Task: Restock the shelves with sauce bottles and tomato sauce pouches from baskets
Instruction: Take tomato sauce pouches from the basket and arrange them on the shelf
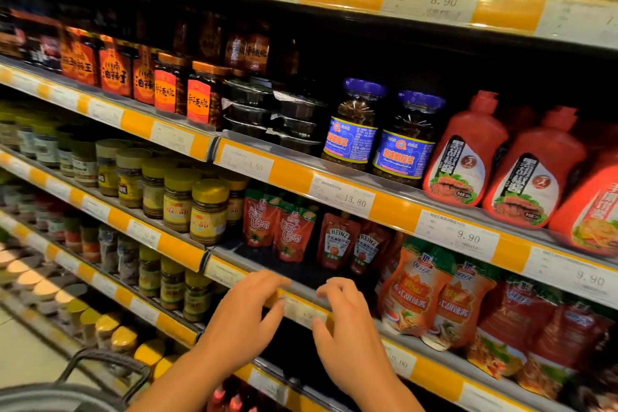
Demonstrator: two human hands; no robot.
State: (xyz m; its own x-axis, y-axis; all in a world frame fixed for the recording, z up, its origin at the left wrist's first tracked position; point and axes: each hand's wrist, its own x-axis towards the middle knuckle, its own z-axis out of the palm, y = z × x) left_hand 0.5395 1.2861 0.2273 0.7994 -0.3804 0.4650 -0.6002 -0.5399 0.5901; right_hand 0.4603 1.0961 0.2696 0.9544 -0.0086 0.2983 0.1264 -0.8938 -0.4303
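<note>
Two red tomato sauce pouches (294, 231) stand on the third shelf, with two Heinz ketchup pouches (337, 241) to their right, all set back from the edge. Just below them, my left hand (245, 316) and my right hand (346, 324) meet at the shelf's yellow price strip (301, 311). Each hand has its fingers curled over the top of the strip and its thumb under it, pinching the white label between them. Neither hand holds a pouch or bottle. Red squeeze sauce bottles (466, 152) stand one shelf higher on the right.
Orange sweet chilli sauce packs (416, 291) crowd the shelf right of the Heinz pouches. Yellow-lidded jars (209, 211) fill the left side. A dark basket handle (100, 366) shows at the bottom left. Bare shelf floor (284, 266) lies in front of the pouches.
</note>
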